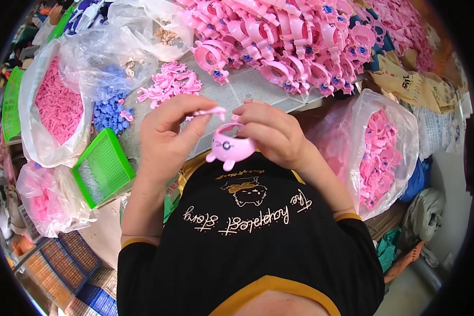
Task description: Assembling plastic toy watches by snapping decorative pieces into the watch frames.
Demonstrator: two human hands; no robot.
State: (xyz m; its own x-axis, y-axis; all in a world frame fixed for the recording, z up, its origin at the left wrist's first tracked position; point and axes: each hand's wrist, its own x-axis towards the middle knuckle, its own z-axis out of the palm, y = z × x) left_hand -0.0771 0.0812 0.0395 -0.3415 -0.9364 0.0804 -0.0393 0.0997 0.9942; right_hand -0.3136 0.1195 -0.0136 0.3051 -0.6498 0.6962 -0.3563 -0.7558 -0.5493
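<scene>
My left hand [166, 132] pinches a small, slim pink plastic piece [211, 111] between thumb and fingers. Close beside it, my right hand [275, 127] grips a pink animal-shaped plastic part [234, 149], with a hollow opening at its top and a dark eye mark on its front. The slim piece is held just above that opening, seemingly apart from it. Past my left hand, a small heap of loose pink pieces [171, 81] lies on the grey tabletop [253, 87]. Small blue pieces [109, 108] are piled left of that heap.
A large pile of pink parts with blue bits [279, 37] covers the table's far side. On the left stand a clear bag of pink pieces [59, 102] and a green basket [104, 167]. An open plastic bag of pink parts [382, 152] is at the right.
</scene>
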